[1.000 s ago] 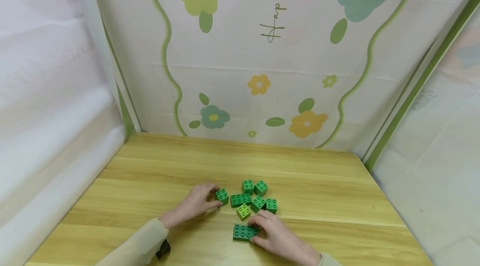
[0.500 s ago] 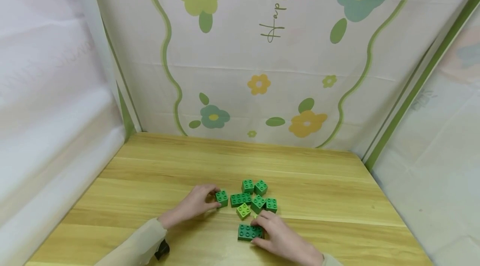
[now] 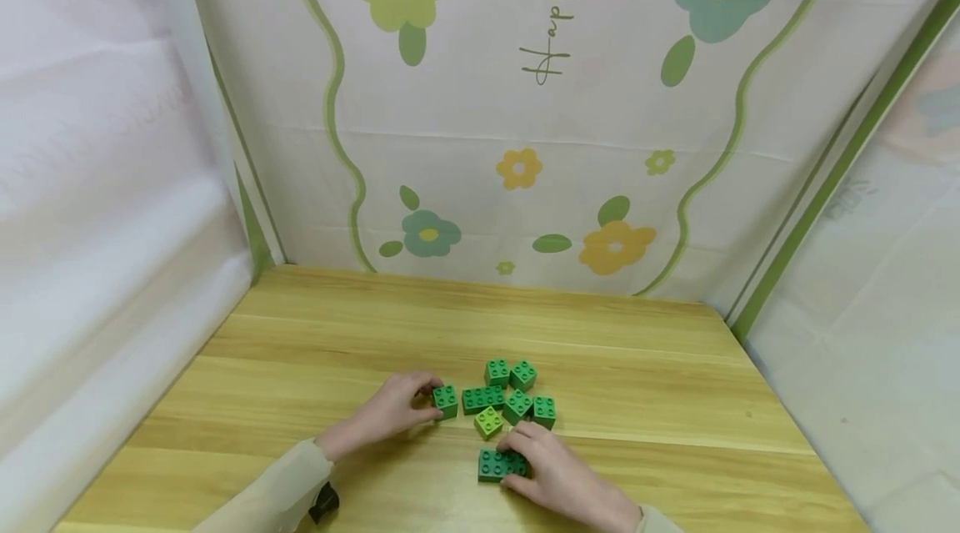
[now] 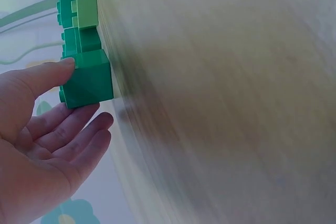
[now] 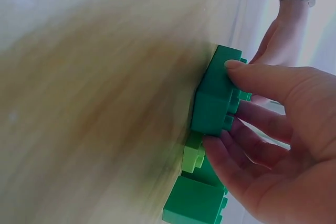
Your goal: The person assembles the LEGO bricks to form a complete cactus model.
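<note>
On the wooden table my left hand (image 3: pixel 393 408) pinches a square green building brick (image 3: pixel 446 402) at its left side. The left wrist view shows the thumb on this brick's near face and fingertips at its far side. Lower and to the right, my right hand (image 3: pixel 555 466) holds a long dark green brick (image 3: pixel 491 466) between thumb and fingers, covering its right end. Between the hands lie a lime brick (image 3: pixel 488 423) and another long green brick (image 3: pixel 482 399). A small lime piece (image 5: pixel 193 151), mostly hidden in the head view, sits beside the right fingers.
Behind the right hand stand square green bricks (image 3: pixel 517 406), one (image 3: pixel 543 411) close against its neighbour. Two more (image 3: pixel 497 372) are farther back. White patterned cloth (image 3: pixel 450 99) walls the wooden table (image 3: pixel 337 324) at the back and both sides. A dark object (image 3: pixel 325 503) hangs at the left wrist.
The long brick at my right hand has slid right, deeper between the fingers. The square brick at my left hand has turned straighter and shifted slightly toward me. Other bricks stay put.
</note>
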`<state>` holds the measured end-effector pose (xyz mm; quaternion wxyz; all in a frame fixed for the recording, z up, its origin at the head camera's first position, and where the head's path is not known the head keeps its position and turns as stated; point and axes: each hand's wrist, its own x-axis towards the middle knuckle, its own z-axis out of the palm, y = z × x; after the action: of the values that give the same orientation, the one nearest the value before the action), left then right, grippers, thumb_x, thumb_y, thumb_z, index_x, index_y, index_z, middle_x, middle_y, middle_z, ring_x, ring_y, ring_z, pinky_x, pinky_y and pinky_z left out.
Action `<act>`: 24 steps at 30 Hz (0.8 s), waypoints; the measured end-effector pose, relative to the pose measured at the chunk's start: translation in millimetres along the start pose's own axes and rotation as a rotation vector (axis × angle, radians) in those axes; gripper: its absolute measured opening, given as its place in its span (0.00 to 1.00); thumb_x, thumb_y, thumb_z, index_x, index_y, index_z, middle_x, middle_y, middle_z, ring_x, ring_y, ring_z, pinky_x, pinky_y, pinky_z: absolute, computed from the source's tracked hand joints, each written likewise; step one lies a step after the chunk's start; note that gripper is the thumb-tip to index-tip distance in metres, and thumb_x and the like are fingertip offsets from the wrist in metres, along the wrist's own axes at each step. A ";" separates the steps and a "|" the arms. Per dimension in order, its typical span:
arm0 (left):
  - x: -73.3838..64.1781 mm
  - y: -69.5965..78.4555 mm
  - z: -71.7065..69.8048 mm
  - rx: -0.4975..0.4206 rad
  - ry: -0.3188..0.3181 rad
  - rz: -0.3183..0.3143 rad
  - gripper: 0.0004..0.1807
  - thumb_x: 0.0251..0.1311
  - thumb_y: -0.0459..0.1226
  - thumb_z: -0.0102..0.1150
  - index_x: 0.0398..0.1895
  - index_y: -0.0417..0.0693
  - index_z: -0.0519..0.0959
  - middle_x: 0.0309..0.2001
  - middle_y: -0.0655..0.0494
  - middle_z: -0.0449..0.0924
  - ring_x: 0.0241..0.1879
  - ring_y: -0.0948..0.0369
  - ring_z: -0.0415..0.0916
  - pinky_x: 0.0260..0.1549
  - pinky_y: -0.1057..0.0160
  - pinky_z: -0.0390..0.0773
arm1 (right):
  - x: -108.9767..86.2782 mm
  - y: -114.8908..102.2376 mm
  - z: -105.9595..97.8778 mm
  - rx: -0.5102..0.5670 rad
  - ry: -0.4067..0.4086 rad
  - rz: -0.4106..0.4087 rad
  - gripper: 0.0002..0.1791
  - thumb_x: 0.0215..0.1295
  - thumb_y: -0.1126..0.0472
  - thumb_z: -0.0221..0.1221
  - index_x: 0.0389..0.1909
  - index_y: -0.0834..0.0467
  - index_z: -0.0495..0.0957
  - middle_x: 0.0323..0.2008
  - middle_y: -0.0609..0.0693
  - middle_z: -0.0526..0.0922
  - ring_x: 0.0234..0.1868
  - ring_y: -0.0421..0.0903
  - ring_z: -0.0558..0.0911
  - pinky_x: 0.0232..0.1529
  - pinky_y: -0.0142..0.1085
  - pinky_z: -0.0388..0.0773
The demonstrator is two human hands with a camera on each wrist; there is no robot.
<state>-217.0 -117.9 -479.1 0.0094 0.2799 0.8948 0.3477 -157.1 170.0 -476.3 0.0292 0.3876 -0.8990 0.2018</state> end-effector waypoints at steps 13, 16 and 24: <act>-5.7 2.3 -0.1 -0.041 -0.021 0.003 0.18 0.56 0.35 0.69 0.49 0.40 0.80 0.44 0.51 0.85 0.44 0.54 0.83 0.46 0.59 0.85 | -3.3 -0.1 -8.0 -0.004 0.096 -0.028 0.18 0.56 0.57 0.70 0.47 0.54 0.81 0.42 0.42 0.82 0.45 0.36 0.80 0.47 0.31 0.83; -5.3 3.8 -0.1 -0.033 -0.032 0.014 0.19 0.56 0.37 0.69 0.50 0.40 0.80 0.45 0.50 0.85 0.44 0.54 0.83 0.46 0.58 0.85 | -3.3 0.2 -10.3 -0.003 0.117 -0.034 0.18 0.55 0.58 0.71 0.47 0.55 0.81 0.42 0.43 0.82 0.45 0.37 0.80 0.47 0.31 0.83; -5.1 10.3 2.5 -0.025 -0.078 0.034 0.20 0.54 0.37 0.70 0.50 0.40 0.81 0.45 0.51 0.86 0.44 0.57 0.83 0.47 0.61 0.85 | -2.1 -2.6 -18.8 0.007 0.106 -0.006 0.17 0.57 0.58 0.69 0.47 0.57 0.81 0.43 0.44 0.82 0.45 0.38 0.80 0.47 0.30 0.83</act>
<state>-207.1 -112.8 -475.6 0.0417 0.3082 0.8845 0.3476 -155.8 177.1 -458.6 0.0763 0.3792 -0.8943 0.2250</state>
